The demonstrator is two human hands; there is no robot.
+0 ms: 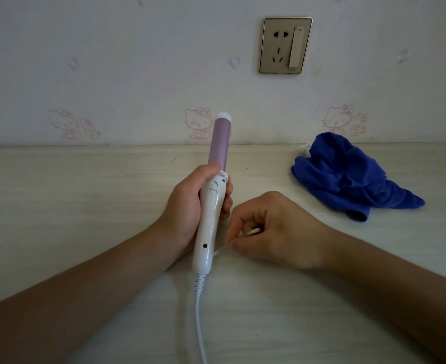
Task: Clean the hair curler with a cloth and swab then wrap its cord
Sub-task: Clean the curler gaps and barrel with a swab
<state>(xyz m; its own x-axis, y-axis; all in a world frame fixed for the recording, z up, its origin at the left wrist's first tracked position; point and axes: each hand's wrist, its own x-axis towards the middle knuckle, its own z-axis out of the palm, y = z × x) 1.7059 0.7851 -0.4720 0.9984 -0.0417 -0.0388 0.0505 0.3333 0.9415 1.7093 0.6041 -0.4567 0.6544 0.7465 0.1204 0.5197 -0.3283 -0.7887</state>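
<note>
Apparently the task is in its middle part, the swab step. The left hand [187, 203] grips the hair curler [211, 206] around the top of its white handle, with the thumb lying on the bottom of the purple barrel [219, 143], and holds it a little tilted above the table [85, 193], barrel pointing away toward the wall. The right hand [274, 229] pinches a cotton swab [223, 248] between curled fingers. The swab's tip touches the lower right side of the handle, near the small dark dot, so I judge that the narrow places of the handle are being cleaned now.

The blue cloth [348, 179] lies crumpled on the table to the right, well apart from both hands. This suggests that the wiping with the cloth is already finished, but the picture alone cannot prove it. I also cannot tell whether the barrel is clean.

The white cord [199, 324] comes out of the bottom of the handle and runs loose down to the lower edge of the view. It is not wrapped yet. What is left, in my judgement, is to finish with the swab, put it down, and wind the cord.
</note>
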